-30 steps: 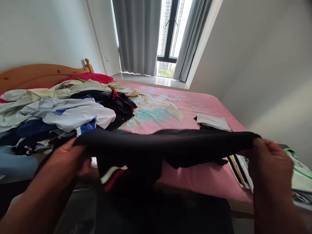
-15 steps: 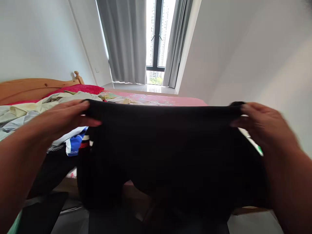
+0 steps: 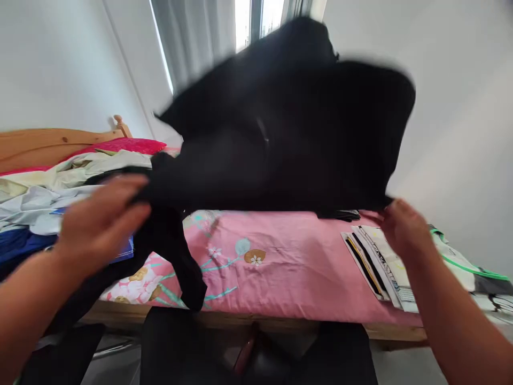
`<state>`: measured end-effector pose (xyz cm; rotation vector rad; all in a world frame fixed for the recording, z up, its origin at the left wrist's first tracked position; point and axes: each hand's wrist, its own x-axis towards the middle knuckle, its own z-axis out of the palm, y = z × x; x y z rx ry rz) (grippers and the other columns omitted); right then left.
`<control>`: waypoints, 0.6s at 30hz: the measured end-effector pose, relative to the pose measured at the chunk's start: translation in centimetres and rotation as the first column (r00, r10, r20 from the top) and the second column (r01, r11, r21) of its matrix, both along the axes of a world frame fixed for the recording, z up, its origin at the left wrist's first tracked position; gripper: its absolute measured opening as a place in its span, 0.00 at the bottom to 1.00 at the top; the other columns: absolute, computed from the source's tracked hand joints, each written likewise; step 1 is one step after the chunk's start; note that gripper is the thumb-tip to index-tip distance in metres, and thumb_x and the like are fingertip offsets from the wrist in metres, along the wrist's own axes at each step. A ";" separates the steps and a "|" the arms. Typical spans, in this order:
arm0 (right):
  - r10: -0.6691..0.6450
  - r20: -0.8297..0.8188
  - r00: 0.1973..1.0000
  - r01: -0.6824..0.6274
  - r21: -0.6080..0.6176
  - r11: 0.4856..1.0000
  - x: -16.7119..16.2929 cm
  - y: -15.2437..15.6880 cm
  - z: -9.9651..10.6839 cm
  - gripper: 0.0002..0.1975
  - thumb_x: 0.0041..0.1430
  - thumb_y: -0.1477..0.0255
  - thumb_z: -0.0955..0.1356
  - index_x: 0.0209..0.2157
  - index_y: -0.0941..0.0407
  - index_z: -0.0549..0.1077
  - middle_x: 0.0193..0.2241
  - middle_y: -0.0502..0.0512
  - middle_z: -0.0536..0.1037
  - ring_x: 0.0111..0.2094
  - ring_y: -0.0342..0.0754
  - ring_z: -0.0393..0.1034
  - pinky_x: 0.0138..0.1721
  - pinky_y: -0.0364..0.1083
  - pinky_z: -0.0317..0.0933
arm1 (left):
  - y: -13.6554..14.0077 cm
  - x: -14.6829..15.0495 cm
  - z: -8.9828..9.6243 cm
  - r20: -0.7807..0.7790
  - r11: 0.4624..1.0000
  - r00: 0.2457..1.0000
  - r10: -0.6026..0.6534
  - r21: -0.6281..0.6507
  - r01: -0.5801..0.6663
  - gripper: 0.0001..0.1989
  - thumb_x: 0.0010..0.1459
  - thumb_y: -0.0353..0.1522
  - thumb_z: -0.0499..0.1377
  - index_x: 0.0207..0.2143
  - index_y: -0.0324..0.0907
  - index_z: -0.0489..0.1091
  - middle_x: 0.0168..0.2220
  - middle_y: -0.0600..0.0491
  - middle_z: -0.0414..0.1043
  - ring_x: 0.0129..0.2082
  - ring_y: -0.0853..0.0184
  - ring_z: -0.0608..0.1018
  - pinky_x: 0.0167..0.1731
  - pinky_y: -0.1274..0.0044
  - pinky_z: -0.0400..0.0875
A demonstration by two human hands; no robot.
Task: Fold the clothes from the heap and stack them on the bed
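A pair of black shorts [image 3: 288,139] is in the air over the bed, blurred by motion, its legs billowing up and away from me. The waistband edge runs nearly level between my hands. My left hand [image 3: 102,222] pinches one end, its fingers smeared. At the other end, my right hand [image 3: 406,230] is closed on the corner. Below lies a pink flowered bed sheet [image 3: 280,256]. Another black garment [image 3: 176,262] hangs by the left hand, over the bed's near edge.
Rumpled clothes [image 3: 36,198] are heaped on the left by the wooden headboard [image 3: 44,143] and a red pillow [image 3: 132,144]. Folded clothes [image 3: 372,262] lie in a row at right, beside a white garment with green trim [image 3: 460,262]. Grey curtains [image 3: 196,43] hang behind.
The shorts, hanging down from my hands before, have swung upward above them. Both hands are lower, and my view has tilted down, uncovering the sheet and the folded clothes.
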<state>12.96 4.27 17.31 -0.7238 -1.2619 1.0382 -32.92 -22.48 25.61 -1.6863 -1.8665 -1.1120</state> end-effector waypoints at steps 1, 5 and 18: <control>-0.002 0.090 0.996 0.014 -0.127 0.992 0.8 -0.7 -3.6 0.15 0.47 0.59 0.71 0.31 0.55 0.72 0.34 0.55 0.74 0.35 0.49 0.71 0.39 0.52 0.68 | -1.3 -0.4 -3.1 -0.025 0.986 0.992 -0.120 -0.120 0.116 0.16 0.55 0.45 0.54 0.40 0.46 0.72 0.47 0.60 0.72 0.49 0.65 0.73 0.54 0.71 0.66; 0.231 0.472 0.851 -0.045 -0.373 0.927 2.9 -5.7 -14.7 0.22 0.45 0.52 0.70 0.32 0.57 0.74 0.30 0.55 0.75 0.34 0.51 0.70 0.41 0.53 0.67 | -4.9 -1.8 -12.9 0.200 0.807 0.964 -0.177 -0.531 0.258 0.14 0.57 0.42 0.54 0.40 0.50 0.74 0.47 0.57 0.74 0.47 0.64 0.75 0.48 0.76 0.69; 0.292 0.418 0.860 -0.132 -0.371 0.919 2.2 -10.3 -12.7 0.20 0.52 0.54 0.68 0.38 0.55 0.75 0.34 0.56 0.77 0.37 0.51 0.72 0.43 0.50 0.67 | -4.6 -0.9 -12.0 0.407 0.745 0.913 0.026 -0.617 0.254 0.17 0.57 0.47 0.50 0.26 0.45 0.68 0.26 0.57 0.70 0.28 0.68 0.72 0.29 0.81 0.67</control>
